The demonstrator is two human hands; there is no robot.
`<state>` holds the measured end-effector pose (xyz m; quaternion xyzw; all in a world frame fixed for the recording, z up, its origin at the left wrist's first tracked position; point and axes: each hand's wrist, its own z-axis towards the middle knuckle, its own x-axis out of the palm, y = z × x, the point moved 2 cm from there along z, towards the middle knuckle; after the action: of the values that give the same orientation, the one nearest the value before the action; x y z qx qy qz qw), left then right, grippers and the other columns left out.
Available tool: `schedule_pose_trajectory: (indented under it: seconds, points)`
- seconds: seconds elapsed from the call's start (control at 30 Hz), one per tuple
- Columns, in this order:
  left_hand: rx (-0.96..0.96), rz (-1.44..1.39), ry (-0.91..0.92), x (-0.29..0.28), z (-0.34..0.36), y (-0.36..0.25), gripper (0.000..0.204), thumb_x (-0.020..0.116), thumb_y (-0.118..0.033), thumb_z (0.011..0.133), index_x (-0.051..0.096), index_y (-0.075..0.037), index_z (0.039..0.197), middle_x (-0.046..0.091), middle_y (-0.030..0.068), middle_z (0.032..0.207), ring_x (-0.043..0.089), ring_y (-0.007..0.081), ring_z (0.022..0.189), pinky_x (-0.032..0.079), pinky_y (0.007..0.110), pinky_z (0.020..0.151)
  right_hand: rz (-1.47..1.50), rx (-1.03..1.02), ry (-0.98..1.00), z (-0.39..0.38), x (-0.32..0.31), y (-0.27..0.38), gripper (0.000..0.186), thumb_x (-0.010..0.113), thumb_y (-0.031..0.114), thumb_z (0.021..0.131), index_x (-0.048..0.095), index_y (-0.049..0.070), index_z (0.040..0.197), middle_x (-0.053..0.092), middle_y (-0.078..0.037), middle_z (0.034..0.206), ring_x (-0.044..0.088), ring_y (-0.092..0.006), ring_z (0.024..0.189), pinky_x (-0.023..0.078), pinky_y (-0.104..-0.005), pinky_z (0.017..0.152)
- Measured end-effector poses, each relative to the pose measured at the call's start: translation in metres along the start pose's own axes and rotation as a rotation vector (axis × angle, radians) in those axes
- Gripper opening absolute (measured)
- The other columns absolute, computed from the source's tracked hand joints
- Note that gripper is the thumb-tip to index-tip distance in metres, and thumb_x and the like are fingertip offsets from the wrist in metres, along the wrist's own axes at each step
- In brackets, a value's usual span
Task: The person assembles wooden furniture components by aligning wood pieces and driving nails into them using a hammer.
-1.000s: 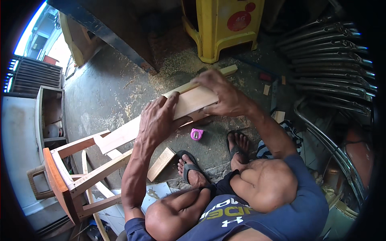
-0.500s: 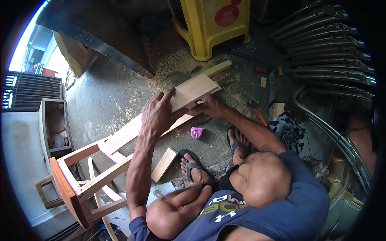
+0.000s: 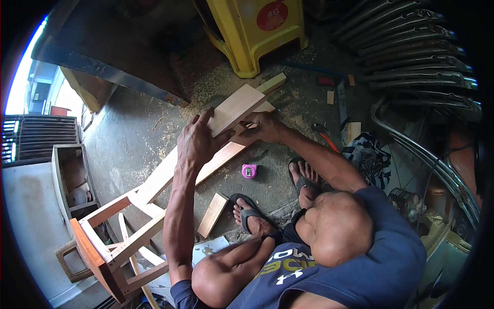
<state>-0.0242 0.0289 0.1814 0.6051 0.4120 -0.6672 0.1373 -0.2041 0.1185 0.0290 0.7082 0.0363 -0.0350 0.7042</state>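
A pale wooden plank [image 3: 237, 107] runs aslant from the floor's middle toward the lower left, its far end raised and tilted. My left hand [image 3: 197, 140] is closed round the plank, thumb on the near edge and fingers over the far side. At the plank's near edge, by its right end, my right hand [image 3: 263, 127] has its fingers bent against the underside; its fingertips are partly hidden. Beneath lies a second pale board [image 3: 221, 160]. A narrower wood strip [image 3: 272, 84] sticks out beyond the plank. The lower left end of the plank reaches a wooden chair frame [image 3: 136, 238].
A pink tape measure [image 3: 249, 171] and a short wood offcut [image 3: 212, 215] lie near my sandalled feet. A yellow plastic stool [image 3: 252, 36] stands ahead amid sawdust. Bent metal tubes [image 3: 417, 62] are stacked at right, near a red-handled tool [image 3: 329, 141] and a metal rule [image 3: 342, 110].
The plank's far end has tilted up, and more of the board beneath shows. Both hands have shifted slightly with it. The whole view has also moved a little.
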Motion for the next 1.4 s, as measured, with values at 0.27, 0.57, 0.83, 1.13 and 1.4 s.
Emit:
schedule_pose_trajectory:
  seconds: [0.27,0.57,0.83,1.13,1.4]
  points:
    - [0.039,-0.019,0.051,0.0,0.001,-0.006,0.077,0.089,-0.042,0.076,0.062,0.002,0.133,0.072,0.0235,0.102,0.07,0.0388,0.101,0.056,0.048,0.089,-0.043,-0.01,0.024,-0.005,0.0,-0.004,0.048,0.084,0.019,0.085,0.068,0.002,0.127,0.075,-0.01,0.116,0.067,-0.015,0.108,0.053,-0.0321,0.096]
    - [0.065,-0.018,0.006,0.002,-0.006,-0.01,0.075,0.089,-0.041,0.075,0.062,0.0,0.132,0.07,0.0218,0.106,0.07,0.039,0.097,0.057,0.048,0.085,-0.029,-0.052,0.033,-0.007,0.002,-0.015,0.049,0.083,0.021,0.086,0.067,0.003,0.129,0.075,-0.01,0.119,0.069,-0.0172,0.107,0.053,-0.032,0.098]
    - [-0.003,-0.019,0.001,0.0,-0.014,-0.022,0.073,0.084,-0.05,0.078,0.063,-0.003,0.129,0.07,0.0219,0.111,0.069,0.0405,0.103,0.055,0.05,0.089,-0.171,0.02,-0.126,-0.031,-0.018,-0.018,0.041,0.074,0.021,0.093,0.067,0.006,0.131,0.074,-0.013,0.116,0.07,-0.023,0.108,0.054,-0.0355,0.096]
    - [0.017,-0.013,-0.012,0.002,-0.019,-0.025,0.073,0.086,-0.048,0.077,0.063,-0.003,0.13,0.07,0.0216,0.11,0.069,0.0401,0.101,0.055,0.05,0.088,-0.902,0.319,-0.139,-0.171,-0.074,-0.104,0.024,0.062,0.013,0.094,0.068,0.005,0.116,0.072,-0.019,0.109,0.067,-0.0377,0.105,0.055,-0.0453,0.087]
    - [0.018,-0.006,-0.01,-0.001,-0.021,-0.023,0.073,0.087,-0.046,0.077,0.063,-0.004,0.131,0.07,0.0213,0.108,0.069,0.0398,0.099,0.055,0.049,0.086,-1.143,0.425,0.149,-0.2,-0.061,-0.16,0.046,0.062,0.028,0.105,0.055,0.006,0.145,0.069,-0.017,0.113,0.064,-0.0248,0.104,0.056,-0.048,0.092]
